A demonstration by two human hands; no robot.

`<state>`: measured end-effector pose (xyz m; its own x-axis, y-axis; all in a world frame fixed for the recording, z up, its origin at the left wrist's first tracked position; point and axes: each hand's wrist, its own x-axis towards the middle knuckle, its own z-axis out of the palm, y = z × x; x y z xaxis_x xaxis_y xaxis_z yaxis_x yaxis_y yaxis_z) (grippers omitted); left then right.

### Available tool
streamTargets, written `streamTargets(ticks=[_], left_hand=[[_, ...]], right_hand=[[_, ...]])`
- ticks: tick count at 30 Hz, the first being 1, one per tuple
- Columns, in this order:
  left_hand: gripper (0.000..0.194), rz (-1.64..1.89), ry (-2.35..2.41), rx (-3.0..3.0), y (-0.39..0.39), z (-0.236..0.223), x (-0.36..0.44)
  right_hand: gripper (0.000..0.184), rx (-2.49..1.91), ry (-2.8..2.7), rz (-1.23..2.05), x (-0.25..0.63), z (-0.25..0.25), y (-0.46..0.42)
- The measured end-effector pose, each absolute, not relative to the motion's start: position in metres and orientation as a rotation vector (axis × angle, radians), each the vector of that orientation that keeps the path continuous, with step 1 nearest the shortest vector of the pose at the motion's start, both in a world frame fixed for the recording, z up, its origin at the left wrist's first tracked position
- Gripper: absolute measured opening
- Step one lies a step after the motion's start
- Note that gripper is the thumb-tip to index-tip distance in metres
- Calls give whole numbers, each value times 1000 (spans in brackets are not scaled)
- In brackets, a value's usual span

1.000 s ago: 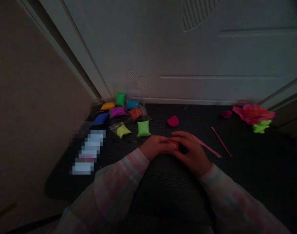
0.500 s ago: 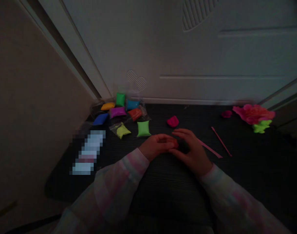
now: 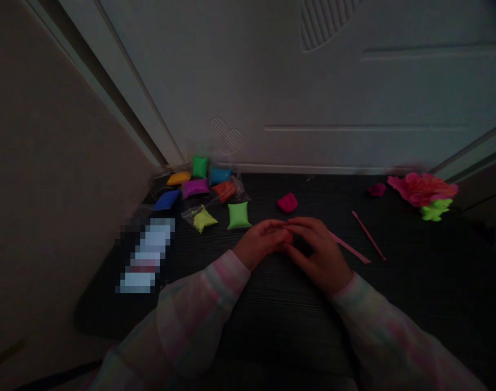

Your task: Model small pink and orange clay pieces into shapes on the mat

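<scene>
A small lump of red modelling clay [image 3: 288,237] sits between my two hands, partly hidden by the fingers. My left hand [image 3: 261,243] is closed on it, thumb against fingers. My right hand [image 3: 323,256] comes in from the other side, its curled fingers and thumb meeting the lump and the left fingertips. Just beyond the hands lies a pink-red piece of clay [image 3: 287,203]. Two pink modelling tools rest to the right: a flat one [image 3: 351,249], its near end behind my right hand, and a thin one [image 3: 369,235].
Several coloured clay packets, among them a light green packet [image 3: 239,215] and a purple packet [image 3: 196,188], lie at the back left. A blurred-out bright panel [image 3: 148,255] is in front of them. A pink clay flower shape [image 3: 423,189] and yellow-green clay piece [image 3: 436,209] stand far right.
My right hand has closed in on the red clay, so its fingertips now meet those of my left hand. The left hand has shifted slightly upward. The other pieces lie where they were.
</scene>
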<state>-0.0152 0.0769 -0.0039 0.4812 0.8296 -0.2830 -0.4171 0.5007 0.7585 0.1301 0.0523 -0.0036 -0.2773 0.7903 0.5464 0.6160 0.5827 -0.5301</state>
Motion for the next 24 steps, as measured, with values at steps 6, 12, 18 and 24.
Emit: streamTargets(ticks=[6, 12, 18, 24], left_hand=[[42, 809, 778, 805, 77, -8, -15], [44, 750, 711, 737, 78, -5, -17], [46, 715, 708, 705, 78, -4, -17], [38, 774, 847, 923, 80, -1, -18]], right_hand=[[25, -1102, -2035, 244, 129, -1, 52], [19, -1094, -1970, 318, 129, 0, 51], [22, -1096, -1966, 392, 129, 0, 51], [21, -1201, -1949, 437, 131, -5, 54]])
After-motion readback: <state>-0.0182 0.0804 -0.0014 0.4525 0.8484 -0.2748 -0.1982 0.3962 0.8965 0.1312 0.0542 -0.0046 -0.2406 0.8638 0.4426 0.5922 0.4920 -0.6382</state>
